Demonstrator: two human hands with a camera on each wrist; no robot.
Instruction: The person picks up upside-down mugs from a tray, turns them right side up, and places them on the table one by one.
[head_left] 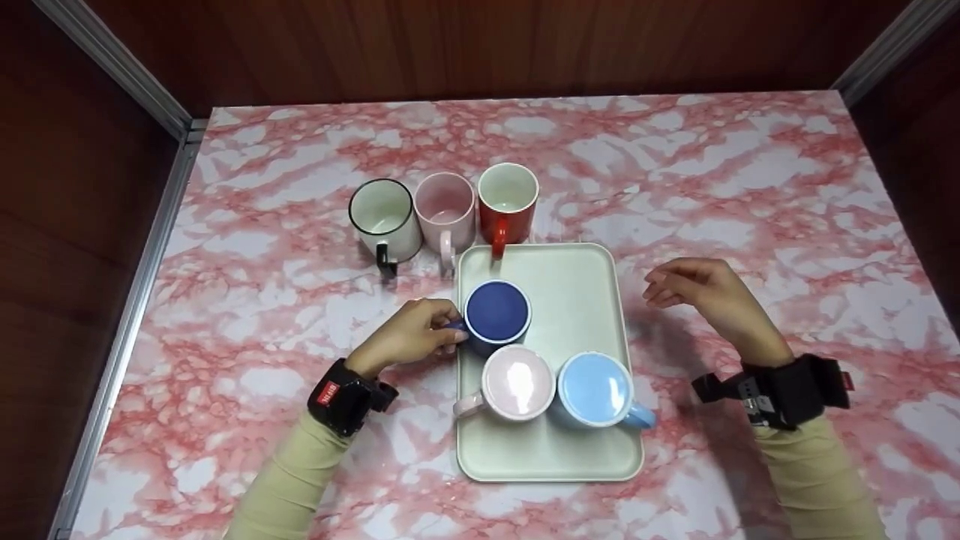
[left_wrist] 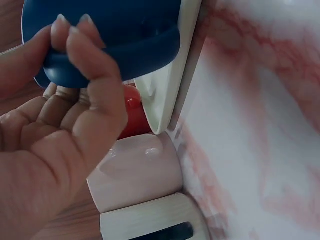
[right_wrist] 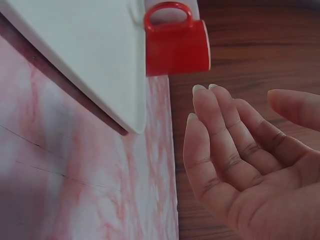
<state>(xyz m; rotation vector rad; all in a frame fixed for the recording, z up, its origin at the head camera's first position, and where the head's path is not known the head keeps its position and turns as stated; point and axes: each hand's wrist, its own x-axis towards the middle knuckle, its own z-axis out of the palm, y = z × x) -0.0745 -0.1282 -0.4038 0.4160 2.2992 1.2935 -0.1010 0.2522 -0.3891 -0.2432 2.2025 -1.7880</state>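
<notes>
My left hand (head_left: 412, 330) pinches the handle of a dark blue mug (head_left: 497, 311) between thumb and fingers. That mug is upside down, base facing up, over the left side of a pale cream tray (head_left: 574, 292). In the left wrist view, the fingertips wrap round the blue handle (left_wrist: 120, 60). A pale pink mug (head_left: 517, 382) and a light blue mug (head_left: 595, 390), both base up, sit side by side on the tray's nearer half. My right hand (head_left: 705, 296) holds nothing, its fingers relaxed in the air to the right of the tray.
Behind the tray's left corner, three upright mugs stand in a row: a white one with a black rim (head_left: 396, 238), a pink one (head_left: 446, 214) and a red one (head_left: 517, 225). Their handles face me. The marbled table (head_left: 720, 165) ends at a dark wood panel (head_left: 525, 52).
</notes>
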